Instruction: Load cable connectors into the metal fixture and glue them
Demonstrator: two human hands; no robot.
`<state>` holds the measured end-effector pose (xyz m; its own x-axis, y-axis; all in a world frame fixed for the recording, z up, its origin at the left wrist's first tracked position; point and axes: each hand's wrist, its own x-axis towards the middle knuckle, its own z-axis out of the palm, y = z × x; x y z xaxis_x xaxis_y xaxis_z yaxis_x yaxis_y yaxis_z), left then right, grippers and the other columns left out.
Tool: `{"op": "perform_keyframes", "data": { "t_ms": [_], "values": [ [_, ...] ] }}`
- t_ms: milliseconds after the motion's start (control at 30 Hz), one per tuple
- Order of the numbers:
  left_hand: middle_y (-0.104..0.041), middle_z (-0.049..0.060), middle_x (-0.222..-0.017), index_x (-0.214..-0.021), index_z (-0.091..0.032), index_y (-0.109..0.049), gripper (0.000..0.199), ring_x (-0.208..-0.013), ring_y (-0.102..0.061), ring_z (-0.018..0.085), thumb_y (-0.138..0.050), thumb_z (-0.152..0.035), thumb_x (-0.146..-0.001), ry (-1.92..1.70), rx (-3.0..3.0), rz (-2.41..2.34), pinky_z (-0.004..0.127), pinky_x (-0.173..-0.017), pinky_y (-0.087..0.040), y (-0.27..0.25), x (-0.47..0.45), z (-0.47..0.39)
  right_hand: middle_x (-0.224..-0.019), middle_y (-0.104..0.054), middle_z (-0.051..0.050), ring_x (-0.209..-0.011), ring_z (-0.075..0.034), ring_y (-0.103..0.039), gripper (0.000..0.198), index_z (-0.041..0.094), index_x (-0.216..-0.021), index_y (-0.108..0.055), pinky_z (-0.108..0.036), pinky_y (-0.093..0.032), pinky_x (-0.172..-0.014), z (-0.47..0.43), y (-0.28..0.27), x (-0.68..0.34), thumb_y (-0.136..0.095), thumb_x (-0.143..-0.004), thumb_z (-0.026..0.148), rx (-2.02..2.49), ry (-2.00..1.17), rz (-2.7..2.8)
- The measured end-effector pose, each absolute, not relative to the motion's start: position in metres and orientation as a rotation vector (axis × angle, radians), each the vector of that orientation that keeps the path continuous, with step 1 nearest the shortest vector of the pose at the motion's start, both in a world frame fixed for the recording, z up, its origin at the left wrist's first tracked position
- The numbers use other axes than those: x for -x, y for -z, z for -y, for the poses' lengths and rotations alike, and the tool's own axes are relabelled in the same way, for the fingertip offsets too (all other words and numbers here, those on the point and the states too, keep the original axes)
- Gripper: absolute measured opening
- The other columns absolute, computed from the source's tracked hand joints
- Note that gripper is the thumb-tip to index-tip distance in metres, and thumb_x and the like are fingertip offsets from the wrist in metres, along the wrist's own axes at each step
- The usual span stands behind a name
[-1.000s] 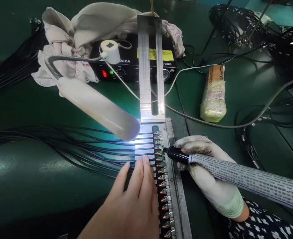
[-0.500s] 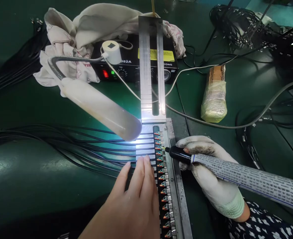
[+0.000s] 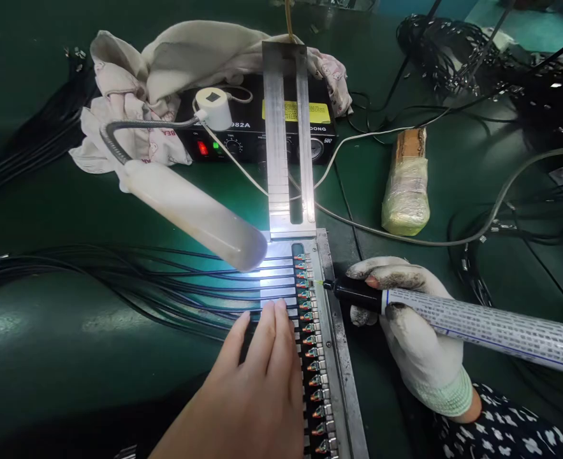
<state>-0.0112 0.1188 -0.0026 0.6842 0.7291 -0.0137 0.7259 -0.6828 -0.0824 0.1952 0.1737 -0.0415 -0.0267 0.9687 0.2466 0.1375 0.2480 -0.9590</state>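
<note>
My bare left hand (image 3: pixel 259 366) lies with its fingers stretched out over the thin black cables (image 3: pixel 204 294) at the metal fixture (image 3: pixel 342 357). Its fingertips rest beside a row of small connectors (image 3: pixel 314 352) with exposed coloured wires, set along the fixture. In a white glove with dark-stained fingertips, my right hand (image 3: pixel 417 331) is closed around a dispensing syringe (image 3: pixel 491 325). The syringe has a printed grey-white barrel, a black front end and a thin yellowish tip. That tip points left, just to the right of the upper connectors; whether it touches the fixture I cannot tell.
A white lamp (image 3: pixel 195 213) on a bent gooseneck shines over the cables. Behind stands a black control box (image 3: pixel 243 137) with a cloth (image 3: pixel 199 57) draped on it. A plastic-wrapped block (image 3: pixel 405 191) and a grey hose (image 3: pixel 386 234) lie right; bundled cables (image 3: pixel 448 54) lie farther back.
My right hand and the syringe have moved slightly right, so the tip is farther from the connectors. My left hand stays on the cables. The whole view has shifted a little.
</note>
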Motion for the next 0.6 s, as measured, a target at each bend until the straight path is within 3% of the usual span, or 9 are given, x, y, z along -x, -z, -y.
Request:
{"op": "perform_keyframes", "data": {
  "t_ms": [100,200,333,600],
  "values": [
    [-0.066,0.014,-0.127,-0.122,-0.013,-0.067,0.047,-0.119,-0.058,0.03,-0.03,-0.024,-0.095,-0.079,2.819,1.217,0.046,-0.099,-0.042,-0.001,0.012,-0.12,-0.099,-0.066,-0.009,-0.093,-0.028,-0.066,0.018,0.022,-0.091,-0.065,-0.046,-0.057,-0.084,-0.171,0.04,-0.198,-0.062,-0.087,0.039,1.113,-0.956,1.426],
    [-0.066,0.013,-0.128,-0.121,-0.013,-0.067,0.047,-0.12,-0.058,0.03,-0.029,-0.023,-0.095,-0.077,2.828,1.209,0.046,-0.098,-0.042,-0.003,0.012,-0.122,-0.101,-0.067,-0.008,-0.095,-0.026,-0.066,0.01,0.022,-0.093,-0.066,-0.043,-0.056,-0.086,-0.165,0.036,-0.202,-0.063,-0.085,0.027,1.123,-0.934,1.517],
    [-0.067,0.012,-0.127,-0.121,-0.013,-0.067,0.047,-0.119,-0.059,0.029,-0.028,-0.023,-0.096,-0.08,2.823,1.206,0.045,-0.097,-0.043,-0.005,0.012,-0.122,-0.103,-0.069,-0.007,-0.093,-0.025,-0.068,0.021,0.022,-0.096,-0.067,-0.038,-0.057,-0.082,-0.164,0.028,-0.204,-0.067,-0.076,0.015,1.078,-0.915,1.687],
    [-0.066,0.012,-0.127,-0.121,-0.012,-0.067,0.047,-0.118,-0.06,0.028,-0.028,-0.023,-0.096,-0.111,2.83,1.175,0.045,-0.097,-0.043,-0.007,0.013,-0.121,-0.098,-0.071,-0.008,-0.089,-0.023,-0.069,0.02,0.02,-0.095,-0.067,-0.036,-0.059,-0.08,-0.17,0.024,-0.201,-0.067,-0.076,0.016,1.03,-0.819,1.805]
  ]
}}
